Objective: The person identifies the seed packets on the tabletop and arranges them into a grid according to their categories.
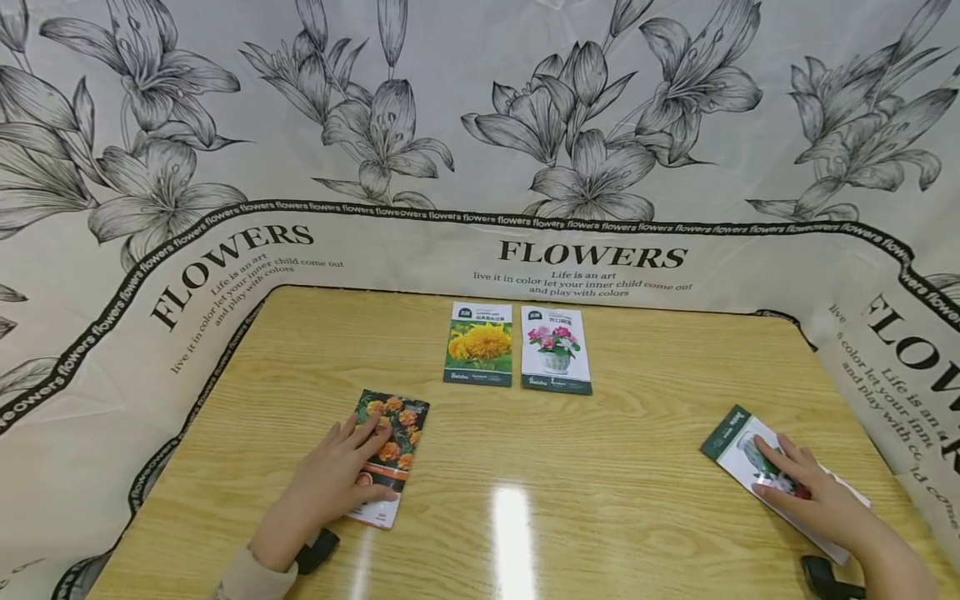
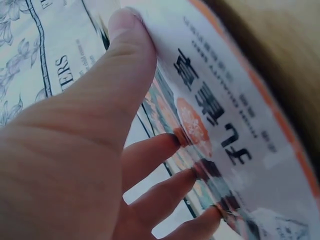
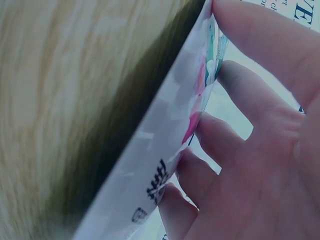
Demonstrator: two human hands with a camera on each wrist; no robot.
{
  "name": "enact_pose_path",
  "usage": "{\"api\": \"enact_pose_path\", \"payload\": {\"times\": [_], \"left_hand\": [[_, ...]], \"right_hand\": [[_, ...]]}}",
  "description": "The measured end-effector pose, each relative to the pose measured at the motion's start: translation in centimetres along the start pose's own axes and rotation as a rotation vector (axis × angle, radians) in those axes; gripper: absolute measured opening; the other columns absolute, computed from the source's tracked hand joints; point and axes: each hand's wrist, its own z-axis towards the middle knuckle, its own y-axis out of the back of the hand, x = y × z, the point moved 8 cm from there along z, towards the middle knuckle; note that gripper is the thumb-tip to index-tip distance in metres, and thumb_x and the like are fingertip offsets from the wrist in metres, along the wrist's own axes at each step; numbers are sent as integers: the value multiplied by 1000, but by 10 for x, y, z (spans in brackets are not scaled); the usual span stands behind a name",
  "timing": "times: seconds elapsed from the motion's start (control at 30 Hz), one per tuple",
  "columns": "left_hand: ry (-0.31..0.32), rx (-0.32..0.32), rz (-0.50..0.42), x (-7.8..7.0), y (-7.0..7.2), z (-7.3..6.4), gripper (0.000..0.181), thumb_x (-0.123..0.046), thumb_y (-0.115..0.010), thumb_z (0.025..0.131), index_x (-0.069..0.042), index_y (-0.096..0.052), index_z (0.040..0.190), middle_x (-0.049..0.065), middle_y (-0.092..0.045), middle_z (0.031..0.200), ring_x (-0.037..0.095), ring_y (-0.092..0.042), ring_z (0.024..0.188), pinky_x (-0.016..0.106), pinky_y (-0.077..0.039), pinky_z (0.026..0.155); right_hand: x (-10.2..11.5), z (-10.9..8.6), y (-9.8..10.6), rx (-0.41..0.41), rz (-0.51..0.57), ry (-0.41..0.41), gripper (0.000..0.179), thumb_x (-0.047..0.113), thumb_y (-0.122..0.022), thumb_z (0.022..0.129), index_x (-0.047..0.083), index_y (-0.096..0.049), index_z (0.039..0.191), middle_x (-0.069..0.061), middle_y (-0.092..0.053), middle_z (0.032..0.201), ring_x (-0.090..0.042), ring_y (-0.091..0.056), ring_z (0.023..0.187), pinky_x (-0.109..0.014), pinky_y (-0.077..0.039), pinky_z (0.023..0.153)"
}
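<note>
My left hand (image 1: pixel 330 475) rests on a flower seed packet (image 1: pixel 406 417) with orange blooms on a dark ground, on the left of the table. Its fingers spread over the picture; in the left wrist view the thumb (image 2: pixel 127 37) lies at the packet's edge and the fingertips touch its face. On the right, my right hand (image 1: pixel 817 496) lies over a white seed packet (image 1: pixel 738 446) with a green band, set at a slant. Part of its picture is hidden under the fingers. In the right wrist view, fingertips touch the packet's printed side (image 3: pixel 150 150).
Two more seed packets lie side by side at the table's back: one with yellow flowers (image 1: pixel 480 343), one with a pink potted plant (image 1: pixel 556 350). A flower-printed cloth (image 1: pixel 405 242) borders the wooden table (image 1: pixel 585 467). A black wrist device (image 1: pixel 318 550) sits at the left wrist.
</note>
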Motion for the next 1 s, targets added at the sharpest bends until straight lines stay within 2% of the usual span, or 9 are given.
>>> {"api": "enact_pose_path", "payload": {"times": [0.17,0.33,0.47,0.6,0.73,1.0], "left_hand": [[30,34,18,-2,1,2,91,-62,-70,79,-9,-47,149,17,-30,159,48,-28,142,60,-28,114],[24,109,28,-2,0,3,101,-66,-75,72,-12,-44,151,18,-27,160,51,-30,139,67,-41,100],[23,160,14,0,1,4,101,-61,-80,68,-15,-44,152,17,-27,160,54,-31,137,71,-44,92],[20,149,14,-1,3,7,95,-52,-85,67,-14,-50,148,17,-32,158,55,-34,135,71,-45,90],[11,138,5,-3,3,9,94,-46,-87,65,-11,-53,145,19,-32,158,52,-30,139,68,-41,99],[41,181,-193,-1,-3,10,94,-39,-88,66,-5,-50,146,17,-17,163,46,-11,147,65,-43,98]], "right_hand": [[0,0,0,-2,3,-5,80,35,-56,102,3,-8,157,-36,6,157,-66,9,135,-87,-8,89],[0,0,0,-1,5,-12,80,36,-56,102,2,-9,157,-36,6,157,-65,10,135,-87,-7,90],[0,0,0,-3,15,-10,80,35,-56,102,2,-9,157,-36,6,156,-65,11,135,-87,-5,92],[0,-1,-1,-4,21,-13,80,36,-56,102,2,-8,157,-36,7,156,-65,12,135,-87,-3,92],[0,-1,-2,-5,26,-17,81,36,-56,102,2,-8,157,-36,8,156,-65,12,135,-87,-2,92],[0,-2,-3,-2,48,-24,80,36,-56,102,0,-9,156,-37,8,155,-65,14,134,-84,4,97]]}}
